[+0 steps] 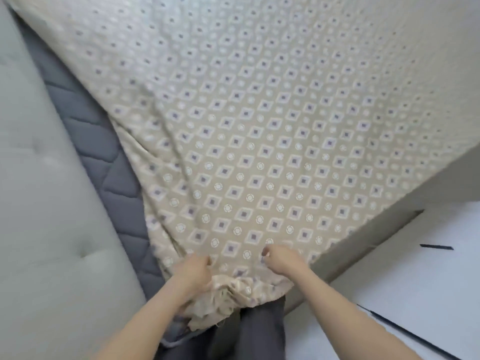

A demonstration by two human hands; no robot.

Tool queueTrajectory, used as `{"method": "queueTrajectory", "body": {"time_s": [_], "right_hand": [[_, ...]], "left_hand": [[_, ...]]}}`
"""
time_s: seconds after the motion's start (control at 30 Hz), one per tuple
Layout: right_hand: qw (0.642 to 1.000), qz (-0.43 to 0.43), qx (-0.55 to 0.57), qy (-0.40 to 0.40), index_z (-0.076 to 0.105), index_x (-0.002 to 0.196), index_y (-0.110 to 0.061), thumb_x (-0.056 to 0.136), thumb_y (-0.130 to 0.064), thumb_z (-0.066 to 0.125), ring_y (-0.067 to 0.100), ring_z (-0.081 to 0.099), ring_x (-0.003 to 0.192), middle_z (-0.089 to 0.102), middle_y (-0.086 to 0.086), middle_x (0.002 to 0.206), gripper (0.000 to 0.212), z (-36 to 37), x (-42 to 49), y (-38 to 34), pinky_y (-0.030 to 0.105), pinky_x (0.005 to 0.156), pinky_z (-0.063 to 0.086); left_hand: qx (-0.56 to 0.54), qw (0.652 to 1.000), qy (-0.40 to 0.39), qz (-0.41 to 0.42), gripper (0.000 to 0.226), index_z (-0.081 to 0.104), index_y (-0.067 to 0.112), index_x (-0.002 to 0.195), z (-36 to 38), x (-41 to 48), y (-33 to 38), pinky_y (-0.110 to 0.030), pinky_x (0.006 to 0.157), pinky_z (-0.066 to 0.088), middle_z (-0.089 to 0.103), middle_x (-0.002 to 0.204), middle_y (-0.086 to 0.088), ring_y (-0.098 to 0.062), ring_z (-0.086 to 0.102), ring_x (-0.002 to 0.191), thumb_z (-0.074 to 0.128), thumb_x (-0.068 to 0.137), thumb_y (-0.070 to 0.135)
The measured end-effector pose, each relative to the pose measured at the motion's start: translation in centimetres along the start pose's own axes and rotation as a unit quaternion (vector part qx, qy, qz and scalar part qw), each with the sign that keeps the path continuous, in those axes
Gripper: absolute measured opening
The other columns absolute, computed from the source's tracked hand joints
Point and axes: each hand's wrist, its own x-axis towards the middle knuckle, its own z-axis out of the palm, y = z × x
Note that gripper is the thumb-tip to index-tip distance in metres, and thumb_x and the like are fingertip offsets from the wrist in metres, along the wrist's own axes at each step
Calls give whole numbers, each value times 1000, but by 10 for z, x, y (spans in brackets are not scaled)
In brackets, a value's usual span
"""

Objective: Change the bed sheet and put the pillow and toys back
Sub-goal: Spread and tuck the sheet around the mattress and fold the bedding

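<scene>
Item: sheet [259,126], beige with a diamond-and-circle print. It is spread over most of the bed, and its near corner [233,289] is gathered in a bunch at the bed's corner, directly in front of the person.
Mattress [85,118]: grey and quilted. A bare strip along the headboard side is not yet covered by the sheet.
Headboard [39,203]: pale and tufted, to the left of the bare strip.
Floor [415,294]: white, to the right of the bed.
Left hand [193,271]: grip closed round the bunched corner, fingers buried in the folds.
Right hand [279,258]: just beside the left, grip curled shut on the flat of the sheet. It appears to pinch a fold, though blur leaves this unsure.
Step in hand: judged to be seating the near corner over the mattress corner.
Method: lift the mattress corner slightly and hook the gathered hem underneath. Then draw the slack sideways toward the headboard to cover the grey strip.
Caution: creases fan out from the bunch across the sheet. Pulling only toward the body would likely drag more cloth off the headboard side.
Finish check: print lines running straight, no grey showing.
</scene>
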Motion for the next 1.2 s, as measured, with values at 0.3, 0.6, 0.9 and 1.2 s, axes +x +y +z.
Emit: {"method": "queueTrajectory", "body": {"time_s": [0.3, 0.6, 0.9, 1.2], "right_hand": [[981, -122, -151, -8, 55, 130, -19, 94, -12, 36, 25, 56, 115, 58, 5, 130, 41, -69, 3, -87, 33, 91, 48], [902, -243, -348, -79, 60, 123, -16, 90, -11, 36, 26, 60, 108, 61, 8, 123, 41, -77, 12, -128, 33, 87, 50], [834, -268, -472, -103, 59, 120, -30, 92, -17, 37, 25, 64, 100, 60, 3, 121, 38, -27, 19, -133, 26, 71, 44], [787, -298, -539, -22, 59, 117, -34, 91, -20, 36, 22, 60, 102, 63, 0, 114, 37, -3, 36, -103, 27, 72, 37]], "left_hand": [[-296, 936, 91, -166, 15, 55, 18, 91, -17, -37, -44, -31, 83, 47, 61, 99, 1, -20, 57, 91, 41, 93, 23], [-604, 703, 116, -358, 47, 55, 0, 124, 49, -53, -16, -39, 90, 50, 61, 120, -18, -33, 59, 107, 41, 93, 33], [-905, 286, 46, -313, 87, 26, 16, 148, 100, -51, 20, -41, 90, 47, 46, 140, -14, -33, 51, 121, 64, 81, 57], [-891, 260, 151, -341, 98, 30, 8, 145, 125, -5, 28, -40, 107, 37, 42, 144, -12, -32, 45, 129, 74, 72, 55]]}}
